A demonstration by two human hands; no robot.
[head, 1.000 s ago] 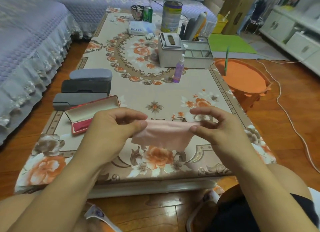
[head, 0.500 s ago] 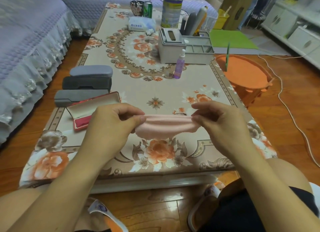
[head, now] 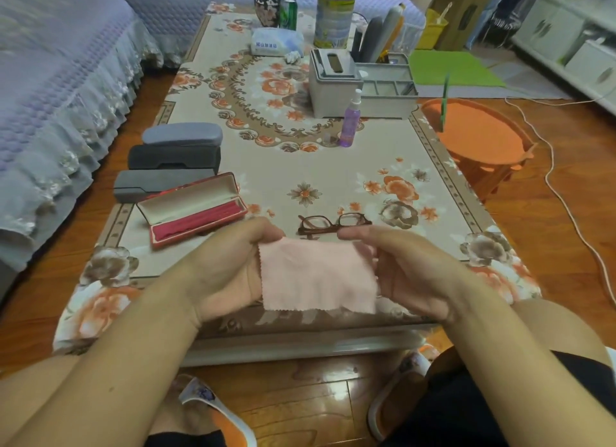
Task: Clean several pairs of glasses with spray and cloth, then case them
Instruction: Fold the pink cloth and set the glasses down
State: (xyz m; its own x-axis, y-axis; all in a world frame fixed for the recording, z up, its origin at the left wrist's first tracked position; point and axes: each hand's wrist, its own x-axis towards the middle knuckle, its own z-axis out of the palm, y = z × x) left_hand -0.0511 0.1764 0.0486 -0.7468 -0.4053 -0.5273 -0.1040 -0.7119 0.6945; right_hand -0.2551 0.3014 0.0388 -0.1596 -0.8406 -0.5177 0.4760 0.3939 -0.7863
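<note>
A pink cleaning cloth [head: 316, 276] is stretched flat between my two hands above the table's near edge. My left hand [head: 230, 266] pinches its left edge and my right hand [head: 403, 266] pinches its right edge. Just behind the cloth, dark-red framed glasses [head: 333, 223] lie on the floral tablecloth [head: 300, 166]. An open red case [head: 193, 210] sits to the left, its lid up. Behind it three shut cases are lined up: dark grey [head: 160, 184], black [head: 173, 158] and light grey [head: 182, 135]. A purple spray bottle [head: 350, 121] stands mid-table.
A grey tissue box and organiser [head: 360, 83] stand behind the spray bottle, with a tall tin [head: 335, 14], cans and a tissue pack [head: 276, 43] at the far end. An orange stool [head: 480, 140] is at the right, a purple sofa [head: 50, 90] at the left.
The cloth, bunched up between my fingers before, is now spread out flat. My hands have dropped toward me, uncovering the glasses on the table.
</note>
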